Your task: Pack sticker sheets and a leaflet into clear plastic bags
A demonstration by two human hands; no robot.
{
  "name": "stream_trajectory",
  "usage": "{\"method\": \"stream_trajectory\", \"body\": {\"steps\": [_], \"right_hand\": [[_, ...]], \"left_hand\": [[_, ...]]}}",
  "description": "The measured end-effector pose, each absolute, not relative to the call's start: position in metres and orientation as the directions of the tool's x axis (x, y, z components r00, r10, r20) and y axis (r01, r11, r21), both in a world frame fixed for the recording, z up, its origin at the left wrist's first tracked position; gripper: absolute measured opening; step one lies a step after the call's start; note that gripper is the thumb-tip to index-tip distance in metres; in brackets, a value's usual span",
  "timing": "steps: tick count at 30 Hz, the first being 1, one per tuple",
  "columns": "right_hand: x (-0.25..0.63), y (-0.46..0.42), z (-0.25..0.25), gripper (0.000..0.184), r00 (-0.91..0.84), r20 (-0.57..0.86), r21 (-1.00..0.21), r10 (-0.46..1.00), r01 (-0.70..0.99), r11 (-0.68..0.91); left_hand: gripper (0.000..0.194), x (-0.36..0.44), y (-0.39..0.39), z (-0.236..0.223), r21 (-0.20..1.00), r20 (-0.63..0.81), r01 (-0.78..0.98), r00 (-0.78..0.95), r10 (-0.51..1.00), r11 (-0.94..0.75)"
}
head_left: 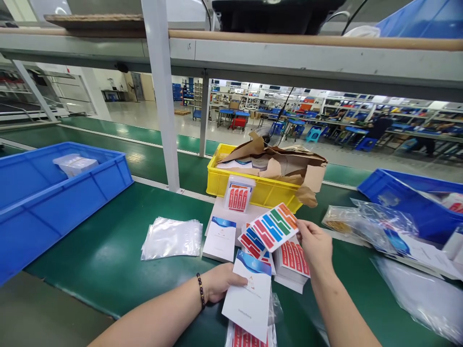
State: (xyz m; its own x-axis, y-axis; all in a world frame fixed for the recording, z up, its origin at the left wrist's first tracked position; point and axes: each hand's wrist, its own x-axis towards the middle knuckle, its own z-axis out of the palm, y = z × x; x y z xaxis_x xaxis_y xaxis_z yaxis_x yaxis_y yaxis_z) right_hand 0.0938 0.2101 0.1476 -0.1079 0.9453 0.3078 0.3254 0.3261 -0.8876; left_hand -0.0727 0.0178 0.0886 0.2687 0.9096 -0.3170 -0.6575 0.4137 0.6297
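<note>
My left hand (pixel 224 283) is closed on a white booklet (pixel 249 299) with a blue wavy top, thumb across its front. Between the thumb and fingers of my right hand (pixel 315 243) is a sticker sheet (pixel 277 226) with red, blue, green and orange stripes, tilted above a stack of similar sheets (pixel 252 242). Right of that stack lies a pile of red label sheets (pixel 293 258). A stack of booklets (pixel 220 238) sits to the left, beside a pile of clear plastic bags (pixel 172 238). Below the held booklet, more red labels (pixel 246 335) show in clear plastic.
A yellow crate (pixel 249 189) with torn cardboard stands behind the stacks, a bagged label pack (pixel 238 195) leaning on it. Blue bins flank the table, one left (pixel 65 193) and one right (pixel 408 193). A white post (pixel 161 96) and an overhead shelf (pixel 289 53) rise ahead.
</note>
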Motion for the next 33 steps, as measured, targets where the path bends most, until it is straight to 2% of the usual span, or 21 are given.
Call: {"method": "stream_trajectory", "body": {"steps": [3,6,8,11,13,15,17,20,22,26,33], "right_hand": [[0.103,0.193,0.147,0.038,-0.178,0.211,-0.931,0.961,0.265,0.253],[0.101,0.162,0.14,0.034,-0.413,-0.033,-0.958,0.91,0.273,0.089],[0.095,0.142,0.132,0.033,-0.538,-0.127,-0.946,0.833,0.319,0.062],[0.092,0.128,0.125,0.028,-0.607,-0.08,-0.905,0.791,0.377,0.199],[0.1,0.131,0.125,0.026,-0.589,0.046,-0.838,0.807,0.417,0.352],[0.114,0.142,0.128,0.025,-0.537,0.219,-0.703,0.815,0.492,0.513],[0.131,0.155,0.13,0.026,-0.52,0.339,-0.52,0.784,0.591,0.617],[0.15,0.169,0.128,0.025,-0.602,0.333,-0.268,0.725,0.677,0.685],[0.155,0.173,0.124,0.028,-0.662,0.273,-0.165,0.697,0.682,0.712],[0.156,0.172,0.122,0.022,-0.688,0.16,-0.11,0.708,0.7,0.705],[0.163,0.179,0.127,0.019,-0.743,0.105,-0.183,0.661,0.639,0.747]], "left_hand": [[0.037,-0.072,0.02,0.091,0.554,-0.315,-0.728,0.265,0.911,0.403],[0.054,-0.07,0.021,0.094,0.489,-0.242,-0.791,0.281,0.929,0.367],[0.053,-0.068,0.021,0.094,0.511,-0.237,-0.776,0.286,0.928,0.37],[0.04,-0.066,0.018,0.09,0.6,-0.283,-0.698,0.273,0.919,0.392],[0.038,-0.066,0.017,0.088,0.632,-0.303,-0.667,0.255,0.918,0.394],[0.039,-0.067,0.017,0.087,0.623,-0.321,-0.677,0.238,0.917,0.393],[0.041,-0.068,0.018,0.086,0.603,-0.329,-0.699,0.222,0.918,0.385],[0.041,-0.07,0.019,0.087,0.588,-0.318,-0.722,0.207,0.925,0.364],[0.04,-0.071,0.019,0.088,0.581,-0.307,-0.729,0.216,0.927,0.362],[0.036,-0.072,0.017,0.093,0.561,-0.292,-0.74,0.242,0.925,0.371],[0.036,-0.073,0.014,0.093,0.5,-0.253,-0.752,0.348,0.903,0.43]]}}
